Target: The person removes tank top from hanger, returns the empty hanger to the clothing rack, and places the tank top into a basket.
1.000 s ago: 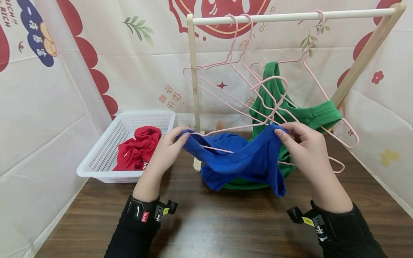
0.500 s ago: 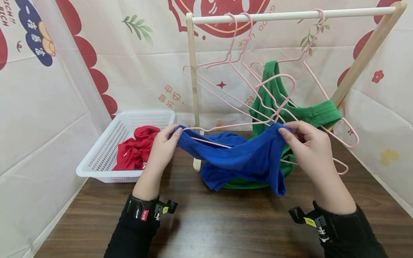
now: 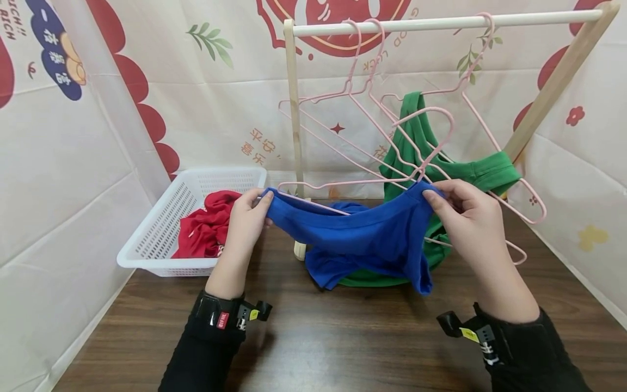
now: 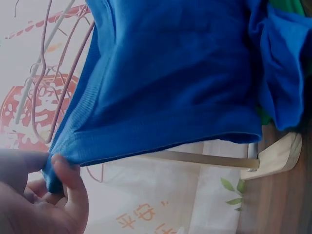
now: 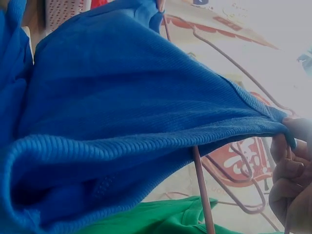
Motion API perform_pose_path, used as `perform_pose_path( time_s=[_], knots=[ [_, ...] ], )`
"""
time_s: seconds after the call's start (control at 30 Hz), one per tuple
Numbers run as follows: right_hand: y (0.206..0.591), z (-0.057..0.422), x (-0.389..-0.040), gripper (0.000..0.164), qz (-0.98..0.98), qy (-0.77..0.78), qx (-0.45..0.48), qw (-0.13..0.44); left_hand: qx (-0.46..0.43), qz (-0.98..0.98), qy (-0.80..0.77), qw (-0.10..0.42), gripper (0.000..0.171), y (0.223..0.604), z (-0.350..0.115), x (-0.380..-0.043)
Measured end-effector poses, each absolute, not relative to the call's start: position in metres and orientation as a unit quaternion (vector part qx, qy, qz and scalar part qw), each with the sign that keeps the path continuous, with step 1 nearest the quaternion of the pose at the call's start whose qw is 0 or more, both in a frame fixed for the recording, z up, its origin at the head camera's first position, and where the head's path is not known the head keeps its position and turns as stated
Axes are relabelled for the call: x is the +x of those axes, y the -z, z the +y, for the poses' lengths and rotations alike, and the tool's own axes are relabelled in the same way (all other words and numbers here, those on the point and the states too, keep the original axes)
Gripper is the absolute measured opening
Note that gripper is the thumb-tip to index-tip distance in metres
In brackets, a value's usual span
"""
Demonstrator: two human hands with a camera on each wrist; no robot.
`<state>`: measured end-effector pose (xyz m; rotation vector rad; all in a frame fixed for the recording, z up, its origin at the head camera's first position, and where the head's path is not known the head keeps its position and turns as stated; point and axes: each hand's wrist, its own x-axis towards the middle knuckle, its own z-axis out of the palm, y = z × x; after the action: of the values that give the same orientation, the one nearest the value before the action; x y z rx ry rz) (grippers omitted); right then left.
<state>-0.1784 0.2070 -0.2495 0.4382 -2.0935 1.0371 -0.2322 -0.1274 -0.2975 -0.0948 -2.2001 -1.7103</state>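
A blue tank top [image 3: 352,234] is stretched between both hands in the head view, its neckline uppermost. My left hand [image 3: 245,223] pinches one strap between thumb and fingers. At the other strap, my right hand [image 3: 467,223] grips the cloth; in the right wrist view a pink wire also runs by the curled fingers [image 5: 287,170]. A pink hanger [image 3: 451,126] stands behind the top with its hook upward and off the rail. Its left shoulder end lies near the left strap, just inside the neckline. The lower cloth hides part of the hanger.
A wooden rack with a white rail [image 3: 416,26] stands behind, bearing several pink hangers. A green tank top [image 3: 482,171] hangs from one, behind the blue top. At left, a white basket [image 3: 142,239] holds a red garment [image 3: 203,228].
My left hand has moved left and slightly up, drawing the blue strap outward over the hanger's left end. The hanger's hook has shifted right and up. My right hand has moved slightly right.
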Motion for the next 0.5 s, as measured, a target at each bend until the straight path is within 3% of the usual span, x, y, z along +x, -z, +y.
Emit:
perform_pose_path(
  time_s=[0.23, 0.5],
  knots=[
    [0.251, 0.202, -0.181, 0.011, -0.825, -0.411, 0.164, 0.351, -0.035, -0.715, 0.689, 0.111, 0.024, 0.305, -0.124, -0.241],
    [0.261, 0.202, -0.192, 0.015, -0.845, -0.394, 0.152, 0.327, -0.040, -0.691, 0.717, 0.079, 0.031, 0.311, -0.121, -0.246]
  ],
)
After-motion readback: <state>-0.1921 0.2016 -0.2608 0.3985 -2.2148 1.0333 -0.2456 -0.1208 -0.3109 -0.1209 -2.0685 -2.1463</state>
